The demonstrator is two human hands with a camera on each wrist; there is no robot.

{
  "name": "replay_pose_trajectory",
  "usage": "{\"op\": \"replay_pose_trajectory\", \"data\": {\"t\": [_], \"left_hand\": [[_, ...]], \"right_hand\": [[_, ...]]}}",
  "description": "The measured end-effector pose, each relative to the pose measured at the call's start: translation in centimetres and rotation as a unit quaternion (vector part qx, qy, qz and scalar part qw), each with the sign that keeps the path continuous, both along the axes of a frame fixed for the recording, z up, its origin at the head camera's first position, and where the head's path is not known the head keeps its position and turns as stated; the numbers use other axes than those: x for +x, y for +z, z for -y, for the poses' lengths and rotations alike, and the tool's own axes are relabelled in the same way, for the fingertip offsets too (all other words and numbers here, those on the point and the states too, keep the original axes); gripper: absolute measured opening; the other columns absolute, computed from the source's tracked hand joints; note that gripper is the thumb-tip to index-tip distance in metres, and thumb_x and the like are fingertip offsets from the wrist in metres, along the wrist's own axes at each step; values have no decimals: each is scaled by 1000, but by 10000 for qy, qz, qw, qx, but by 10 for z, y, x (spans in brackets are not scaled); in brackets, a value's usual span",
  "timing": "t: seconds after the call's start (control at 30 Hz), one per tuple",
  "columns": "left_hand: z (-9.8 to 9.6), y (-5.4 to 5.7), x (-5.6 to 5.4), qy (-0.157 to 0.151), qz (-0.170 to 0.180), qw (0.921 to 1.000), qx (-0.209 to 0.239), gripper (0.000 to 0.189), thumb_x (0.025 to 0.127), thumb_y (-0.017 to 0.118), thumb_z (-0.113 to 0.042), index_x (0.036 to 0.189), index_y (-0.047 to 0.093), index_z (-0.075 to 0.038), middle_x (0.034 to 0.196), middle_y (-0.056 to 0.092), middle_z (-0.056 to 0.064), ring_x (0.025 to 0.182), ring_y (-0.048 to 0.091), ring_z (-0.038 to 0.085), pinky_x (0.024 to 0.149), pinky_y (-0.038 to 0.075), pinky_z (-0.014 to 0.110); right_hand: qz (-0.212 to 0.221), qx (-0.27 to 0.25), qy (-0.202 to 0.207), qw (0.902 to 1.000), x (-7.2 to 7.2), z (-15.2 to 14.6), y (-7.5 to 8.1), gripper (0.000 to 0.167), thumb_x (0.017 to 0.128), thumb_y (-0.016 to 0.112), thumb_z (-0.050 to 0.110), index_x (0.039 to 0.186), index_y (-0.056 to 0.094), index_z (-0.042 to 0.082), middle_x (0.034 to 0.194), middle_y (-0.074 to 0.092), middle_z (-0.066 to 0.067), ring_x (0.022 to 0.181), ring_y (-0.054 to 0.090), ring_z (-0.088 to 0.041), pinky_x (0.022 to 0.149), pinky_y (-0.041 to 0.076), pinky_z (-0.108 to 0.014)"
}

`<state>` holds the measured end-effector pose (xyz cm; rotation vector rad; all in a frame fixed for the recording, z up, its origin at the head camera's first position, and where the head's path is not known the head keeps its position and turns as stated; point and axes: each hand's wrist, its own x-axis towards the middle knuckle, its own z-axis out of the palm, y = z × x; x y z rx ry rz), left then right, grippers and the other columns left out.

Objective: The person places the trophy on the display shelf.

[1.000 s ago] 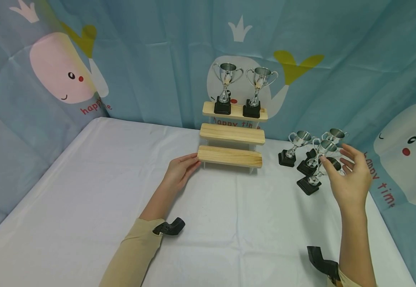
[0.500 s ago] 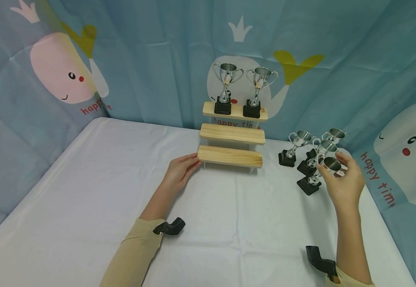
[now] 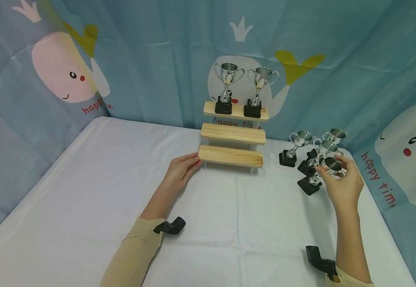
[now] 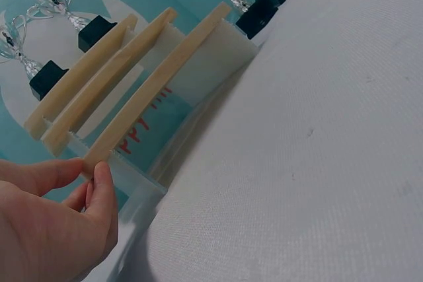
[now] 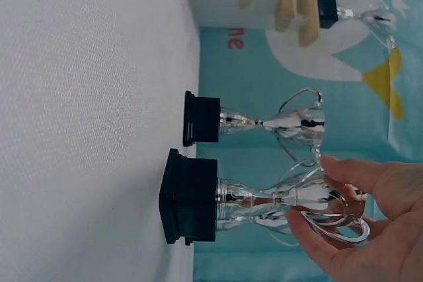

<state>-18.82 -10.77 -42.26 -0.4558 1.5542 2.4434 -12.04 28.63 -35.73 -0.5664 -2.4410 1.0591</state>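
Observation:
A three-step display stand [image 3: 231, 155] with light wooden shelves on clear supports stands at the back of the table. My left hand [image 3: 182, 171] pinches the left end of its lowest shelf between thumb and fingers, as the left wrist view shows [image 4: 59, 229]. Two silver trophy cups [image 3: 225, 85] with black bases are upright on the top shelf. To the right, my right hand [image 3: 346, 185] grips the cup of the nearest trophy [image 3: 310, 185], thumb on one side and fingers on the other. In the right wrist view that trophy's black base [image 5: 192, 199] is at the white cloth.
Several more trophies [image 3: 287, 157] stand close together just behind the gripped one. The two lower shelves are bare. A blue patterned curtain [image 3: 150, 71] hangs behind and along both sides of the table, which wears a white cloth [image 3: 208, 231].
My right hand has come down and slightly left, and its spread fingers have closed around the nearest trophy's cup. The left hand stays at the shelf end.

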Motion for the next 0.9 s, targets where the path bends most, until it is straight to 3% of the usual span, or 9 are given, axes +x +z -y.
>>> {"op": "replay_pose_trajectory", "data": {"t": [0.27, 0.43, 0.6, 0.9], "left_hand": [[-1, -2, -2, 10, 31, 10000, 1, 43, 107, 55, 4, 149, 51, 11, 152, 52, 26, 132, 60, 25, 103, 59, 21], [-1, -3, -2, 7, 17, 10000, -33, 42, 107, 55, 4, 149, 51, 11, 152, 51, 26, 132, 60, 25, 103, 59, 21], [-1, -3, -2, -1, 26, 10000, -75, 43, 107, 56, 4, 149, 51, 10, 152, 52, 26, 131, 61, 25, 103, 59, 21], [-1, -1, -2, -6, 22, 10000, -63, 42, 107, 56, 4, 149, 52, 9, 151, 54, 24, 134, 59, 27, 102, 59, 21]], "right_hand": [[-68, 52, -9, 10000, 3, 0, 1, 64, 96, 78, 10, 153, 51, 0, 151, 54, -26, 126, 57, -42, 81, 45, -21], [-107, 123, 1, 9999, 4, 0, 4, 64, 96, 79, 12, 153, 52, 2, 150, 55, -24, 101, 51, -20, 68, 37, -10], [-156, 134, 26, 9998, 5, 1, 7, 65, 95, 80, 15, 153, 52, 4, 149, 57, -22, 91, 43, -1, 67, 37, -7], [-310, 127, 140, 9993, 5, 7, 14, 63, 94, 81, 11, 151, 55, 3, 146, 60, -21, 86, 42, 8, 63, 36, -1]]}}
